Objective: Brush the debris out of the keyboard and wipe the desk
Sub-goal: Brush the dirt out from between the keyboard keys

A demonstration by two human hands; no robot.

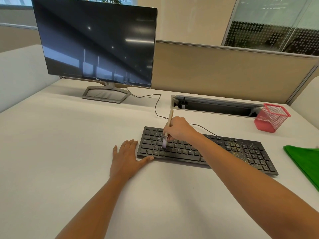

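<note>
White desk [60, 152] fills lower frame; tan partition and glass wall behind

- Keyboard [181, 152]: black, wired, lies centre-right on desk, slanting down toward right of frame
- Debris [241, 152]: pale specks scattered over the keys on the right part of keyboard
- Right hand [179, 129]: fingers curled round a brush [170, 119], gripping the wooden handle; handle points up and away, pale bristles rest on letter keys at left part of keyboard
- Left hand [126, 156]: flat on desk, fingers straight, holding nothing; lies just beside keyboard's left end, thumb along its front corner
- Green cloth [305, 164]: on desk at right edge of frame, apart from keyboard
- Monitor [96, 44]: dark, upper left
- Red mesh cup [271, 118]: upper right, tilted, near the cable slot [215, 105]
</note>
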